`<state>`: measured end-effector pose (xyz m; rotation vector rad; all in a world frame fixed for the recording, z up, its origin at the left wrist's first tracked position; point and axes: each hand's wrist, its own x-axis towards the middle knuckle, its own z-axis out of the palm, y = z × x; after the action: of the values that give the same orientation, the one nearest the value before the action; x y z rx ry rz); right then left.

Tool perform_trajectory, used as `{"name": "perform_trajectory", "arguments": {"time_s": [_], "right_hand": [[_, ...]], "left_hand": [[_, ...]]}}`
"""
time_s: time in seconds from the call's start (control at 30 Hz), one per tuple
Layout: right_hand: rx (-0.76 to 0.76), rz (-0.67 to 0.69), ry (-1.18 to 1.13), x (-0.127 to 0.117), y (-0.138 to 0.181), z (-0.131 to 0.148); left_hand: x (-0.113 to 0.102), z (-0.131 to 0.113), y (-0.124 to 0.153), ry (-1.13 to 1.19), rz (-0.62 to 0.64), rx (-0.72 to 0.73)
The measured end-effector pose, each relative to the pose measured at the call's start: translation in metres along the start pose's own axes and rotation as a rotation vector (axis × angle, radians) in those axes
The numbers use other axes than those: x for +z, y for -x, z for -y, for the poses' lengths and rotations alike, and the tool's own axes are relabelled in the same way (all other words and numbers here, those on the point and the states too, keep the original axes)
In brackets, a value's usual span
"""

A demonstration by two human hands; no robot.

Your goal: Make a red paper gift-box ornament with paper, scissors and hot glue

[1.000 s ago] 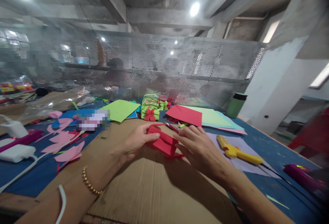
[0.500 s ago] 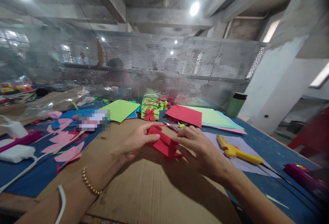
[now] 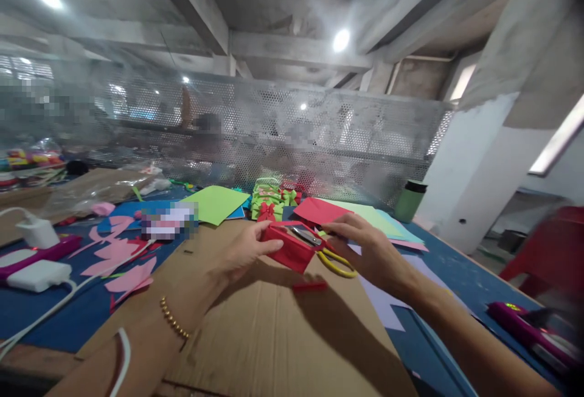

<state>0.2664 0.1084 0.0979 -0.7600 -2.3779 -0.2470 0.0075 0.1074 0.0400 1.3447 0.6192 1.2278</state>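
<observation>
My left hand (image 3: pixel 253 245) grips a small red paper bag (image 3: pixel 289 252) by its left side, thumb across the front. My right hand (image 3: pixel 358 236) is at the bag's upper right, its fingers bent beside a bit of red paper; what they pinch is hidden. Scissors (image 3: pixel 336 263) with yellow handles show just beyond the bag, their blades partly behind its rim. A short red strip (image 3: pixel 310 286) lies on the cardboard (image 3: pixel 255 336) below the bag.
Finished green bags (image 3: pixel 267 196) with bows stand at the back. Coloured sheets (image 3: pixel 219 202) lie on both sides. Pink cut pieces (image 3: pixel 132 275), white chargers (image 3: pixel 41 275) and cables are at left. A green bottle (image 3: pixel 409 201) and a purple power strip (image 3: pixel 531 330) are at right.
My right hand has moved off the bag's front to its upper right. The scissors' yellow handles have come into view. The red strip now shows apart on the cardboard, and my arm hides the glue gun.
</observation>
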Motion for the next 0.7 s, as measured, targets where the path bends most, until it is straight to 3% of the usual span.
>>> {"name": "perform_trajectory", "arguments": {"time_s": [0.23, 0.5, 0.7], "right_hand": [[0.252, 0.364, -0.234, 0.028, -0.01, -0.001], [0.291, 0.412, -0.254, 0.034, -0.027, -0.007], [0.271, 0.43, -0.23, 0.034, -0.049, 0.003]], "left_hand": [[0.003, 0.009, 0.0, -0.023, 0.035, -0.042], [0.005, 0.016, 0.001, -0.021, -0.011, -0.129], [0.006, 0.01, 0.001, -0.025, -0.059, -0.139]]}}
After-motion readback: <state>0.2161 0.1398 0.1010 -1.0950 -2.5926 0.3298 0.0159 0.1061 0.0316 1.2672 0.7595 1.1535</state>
